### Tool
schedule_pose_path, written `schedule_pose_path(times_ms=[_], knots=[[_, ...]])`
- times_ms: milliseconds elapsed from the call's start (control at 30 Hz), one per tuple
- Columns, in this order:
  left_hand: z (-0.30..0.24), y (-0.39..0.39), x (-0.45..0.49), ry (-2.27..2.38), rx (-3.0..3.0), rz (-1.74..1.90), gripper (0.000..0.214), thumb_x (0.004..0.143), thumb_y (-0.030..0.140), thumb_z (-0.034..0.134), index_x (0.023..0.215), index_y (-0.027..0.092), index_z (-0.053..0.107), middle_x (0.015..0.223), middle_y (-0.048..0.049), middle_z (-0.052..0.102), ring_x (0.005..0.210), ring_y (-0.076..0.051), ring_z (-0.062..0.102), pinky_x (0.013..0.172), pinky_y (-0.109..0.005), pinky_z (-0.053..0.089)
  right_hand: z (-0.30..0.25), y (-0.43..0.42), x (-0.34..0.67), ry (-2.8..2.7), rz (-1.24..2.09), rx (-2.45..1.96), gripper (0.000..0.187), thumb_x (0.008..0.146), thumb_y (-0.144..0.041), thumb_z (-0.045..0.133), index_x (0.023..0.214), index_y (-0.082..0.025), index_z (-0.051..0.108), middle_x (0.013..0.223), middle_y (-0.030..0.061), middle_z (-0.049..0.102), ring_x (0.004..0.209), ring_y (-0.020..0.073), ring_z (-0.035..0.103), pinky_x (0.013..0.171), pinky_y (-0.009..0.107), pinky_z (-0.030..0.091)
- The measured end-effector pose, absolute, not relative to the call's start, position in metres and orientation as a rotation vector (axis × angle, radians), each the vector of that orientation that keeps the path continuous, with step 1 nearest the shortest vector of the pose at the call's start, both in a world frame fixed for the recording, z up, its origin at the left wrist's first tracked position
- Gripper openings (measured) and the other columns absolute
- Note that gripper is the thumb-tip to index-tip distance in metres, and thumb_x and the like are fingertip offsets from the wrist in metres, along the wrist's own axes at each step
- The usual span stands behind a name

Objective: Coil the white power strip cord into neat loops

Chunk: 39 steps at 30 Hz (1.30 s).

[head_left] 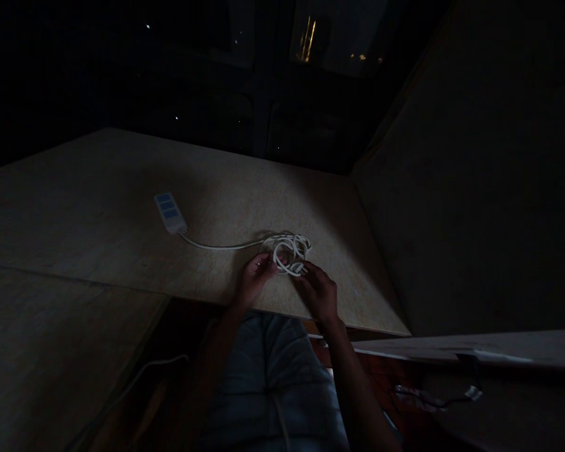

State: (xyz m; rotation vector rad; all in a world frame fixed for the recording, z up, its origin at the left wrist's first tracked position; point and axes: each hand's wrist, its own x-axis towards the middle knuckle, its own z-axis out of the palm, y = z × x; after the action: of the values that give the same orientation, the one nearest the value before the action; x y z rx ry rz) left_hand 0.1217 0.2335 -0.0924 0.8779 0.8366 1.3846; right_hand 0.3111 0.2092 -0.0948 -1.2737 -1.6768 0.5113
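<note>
A white power strip (170, 214) with blue socket faces lies on the pale tabletop to the left. From its near end a white cord (221, 247) runs right into a loose coil of several loops. My left hand (258, 271) pinches the left side of that coil between thumb and fingers. At the coil's right, my right hand (319, 287) has its fingertips closed at the plug end (300, 268) of the cord. The picture is dim, so the exact finger contact is hard to make out.
The tabletop (216, 182) ends at a dark window (258, 81) behind and a wall (475, 188) at right. A grey-blue padded cushion (273, 376) is below the front edge. Another thin cable (155, 362) hangs lower left; a black cord with a white tag (473, 393) lies lower right.
</note>
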Motion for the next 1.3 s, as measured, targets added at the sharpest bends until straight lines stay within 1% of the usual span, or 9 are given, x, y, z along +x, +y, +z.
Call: schedule_pose_path(times_ms=[133,233,333,467,600,800,933,1133,1300], knots=[[-0.091,0.227,0.124,1.092,1.140,1.410,0.047,0.086,0.060,0.059,0.095,0.014,0.065,0.098,-0.0102,0.071,0.094,-0.024,0.068,0.089,-0.037,0.052,-0.084,0.209,0.308,-1.733,0.391,-1.252,0.038,0.093,-0.038,0.060,0.127,-0.022,0.064,0.121,0.0092,0.068,0.109,0.0225,0.066,0.096,0.039,0.053],[-0.087,0.218,0.124,1.270,1.477,1.414,0.038,0.096,0.048,0.046,0.098,0.018,0.069,0.105,-0.0096,0.070,0.101,-0.023,0.064,0.093,-0.036,0.048,-0.080,0.206,0.307,-1.737,0.336,-1.219,0.036,0.094,-0.036,0.059,0.126,-0.022,0.064,0.121,0.0093,0.068,0.110,0.0228,0.065,0.096,0.039,0.053],[-0.086,0.214,0.125,1.334,1.857,1.324,0.026,0.089,0.033,0.055,0.105,0.021,0.072,0.112,-0.0093,0.068,0.112,-0.026,0.059,0.103,-0.042,0.043,-0.081,0.205,0.307,-1.670,0.287,-1.187,0.036,0.093,-0.033,0.060,0.127,-0.022,0.064,0.123,0.0097,0.067,0.111,0.0228,0.065,0.095,0.039,0.054],[-0.091,0.215,0.130,1.417,2.153,1.136,0.032,0.079,0.029,0.068,0.110,0.023,0.073,0.108,-0.0100,0.070,0.111,-0.031,0.057,0.102,-0.050,0.040,-0.081,0.205,0.307,-1.612,0.232,-1.147,0.037,0.091,-0.029,0.063,0.127,-0.021,0.061,0.121,0.0112,0.066,0.107,0.0233,0.065,0.090,0.039,0.056],[-0.097,0.215,0.131,1.469,2.186,1.159,0.020,0.092,0.031,0.059,0.102,0.027,0.076,0.100,-0.0073,0.073,0.101,-0.028,0.060,0.095,-0.047,0.042,-0.080,0.204,0.306,-1.601,0.094,-1.133,0.035,0.088,-0.028,0.067,0.122,-0.021,0.059,0.118,0.0130,0.062,0.107,0.0241,0.063,0.084,0.039,0.057],[-0.105,0.214,0.126,1.603,2.146,1.231,0.023,0.087,0.014,0.059,0.095,0.025,0.077,0.094,-0.0074,0.072,0.099,-0.028,0.060,0.092,-0.047,0.045,-0.081,0.199,0.307,-1.598,-0.023,-1.111,0.015,0.091,-0.022,0.061,0.105,-0.021,0.067,0.118,0.0125,0.057,0.098,0.0206,0.064,0.077,0.035,0.058],[-0.112,0.219,0.124,1.554,2.024,1.352,0.023,0.084,0.007,0.056,0.091,0.020,0.074,0.102,-0.0095,0.070,0.113,-0.027,0.058,0.100,-0.045,0.046,-0.079,0.199,0.309,-1.488,-0.041,-1.131,0.014,0.092,-0.020,0.059,0.103,-0.021,0.067,0.115,0.0116,0.059,0.103,0.0216,0.062,0.077,0.035,0.056],[-0.113,0.222,0.112,1.366,1.631,1.597,0.013,0.090,0.024,0.057,0.091,0.020,0.068,0.110,-0.0092,0.069,0.121,-0.025,0.057,0.105,-0.044,0.044,-0.081,0.203,0.310,-1.412,0.065,-1.180,0.009,0.091,-0.025,0.058,0.094,-0.019,0.063,0.104,0.0099,0.062,0.101,0.0215,0.061,0.080,0.035,0.052],[-0.111,0.227,0.102,1.209,0.896,1.878,0.041,0.080,0.055,0.069,0.091,0.017,0.061,0.098,-0.0097,0.070,0.100,-0.023,0.066,0.096,-0.040,0.051,-0.087,0.204,0.311,-1.453,0.208,-1.177,0.004,0.087,-0.022,0.058,0.088,-0.019,0.056,0.087,0.0030,0.060,0.082,0.0167,0.057,0.075,0.030,0.047]])
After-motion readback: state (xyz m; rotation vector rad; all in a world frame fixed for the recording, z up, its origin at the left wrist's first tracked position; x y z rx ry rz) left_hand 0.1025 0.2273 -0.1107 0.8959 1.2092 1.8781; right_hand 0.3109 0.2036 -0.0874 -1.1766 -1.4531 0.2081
